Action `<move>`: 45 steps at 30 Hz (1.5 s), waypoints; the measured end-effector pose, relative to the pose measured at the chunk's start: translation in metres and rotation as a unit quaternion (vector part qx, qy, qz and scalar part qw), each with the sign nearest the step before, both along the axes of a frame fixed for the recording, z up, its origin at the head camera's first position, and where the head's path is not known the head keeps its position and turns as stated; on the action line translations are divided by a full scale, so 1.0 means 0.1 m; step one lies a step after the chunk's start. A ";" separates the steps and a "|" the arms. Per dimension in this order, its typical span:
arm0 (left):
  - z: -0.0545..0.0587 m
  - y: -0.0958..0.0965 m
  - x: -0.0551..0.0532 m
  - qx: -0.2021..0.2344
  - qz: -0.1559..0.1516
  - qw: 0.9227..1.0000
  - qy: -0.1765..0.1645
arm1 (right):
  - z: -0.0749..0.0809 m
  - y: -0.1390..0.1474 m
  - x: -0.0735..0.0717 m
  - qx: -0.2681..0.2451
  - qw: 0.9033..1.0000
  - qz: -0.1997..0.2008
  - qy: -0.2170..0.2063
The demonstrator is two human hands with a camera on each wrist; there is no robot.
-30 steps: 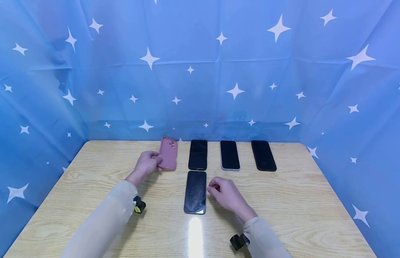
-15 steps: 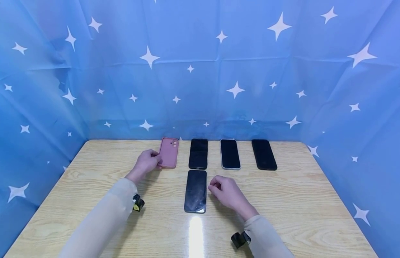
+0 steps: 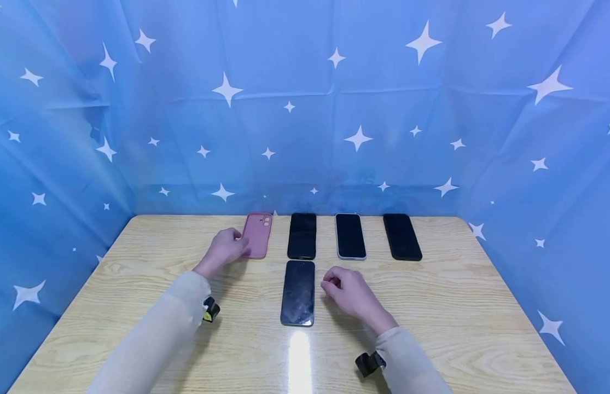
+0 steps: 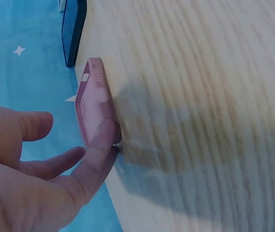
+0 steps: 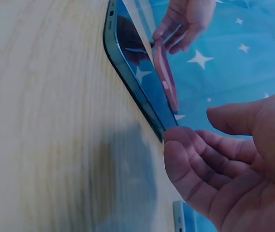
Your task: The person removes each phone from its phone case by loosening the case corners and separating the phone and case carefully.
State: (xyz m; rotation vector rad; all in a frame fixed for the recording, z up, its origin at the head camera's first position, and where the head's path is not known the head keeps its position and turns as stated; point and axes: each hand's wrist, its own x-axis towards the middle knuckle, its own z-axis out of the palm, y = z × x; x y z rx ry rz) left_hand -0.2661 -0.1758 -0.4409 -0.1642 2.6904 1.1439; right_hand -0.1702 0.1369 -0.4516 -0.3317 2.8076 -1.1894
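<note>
My left hand (image 3: 225, 247) is at the left side of a pink phone case (image 3: 257, 236) lying on the table. In the left wrist view, one finger of the left hand (image 4: 36, 183) rests against the case's edge, and the thumb stands apart from it. My right hand (image 3: 353, 291) hovers just right of a dark-screened phone (image 3: 297, 294) in the table's middle. The fingers of the right hand (image 5: 224, 164) are loosely bent and hold nothing in the right wrist view.
Along the far edge lie a black phone (image 3: 302, 236), a phone with a pale rim (image 3: 350, 236) and another black phone (image 3: 402, 237). A starry blue curtain (image 3: 305, 131) borders the wooden table (image 3: 462, 317).
The pink case has settled a little lower and flatter, and my left thumb has come off it. My right hand has drifted slightly right, away from the middle phone.
</note>
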 end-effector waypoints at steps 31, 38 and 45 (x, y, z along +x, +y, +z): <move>0.20 0.50 0.06 -0.017 -0.092 0.989 0.116 | 0.07 0.19 -0.18 0.028 0.991 -0.011 0.127; 0.11 0.66 0.09 -0.018 -0.104 0.981 0.161 | -0.04 0.18 -0.20 0.007 0.986 -0.020 0.164; 0.05 0.83 0.09 -0.009 -0.091 0.989 0.112 | -0.10 0.15 -0.21 -0.001 0.984 -0.018 0.177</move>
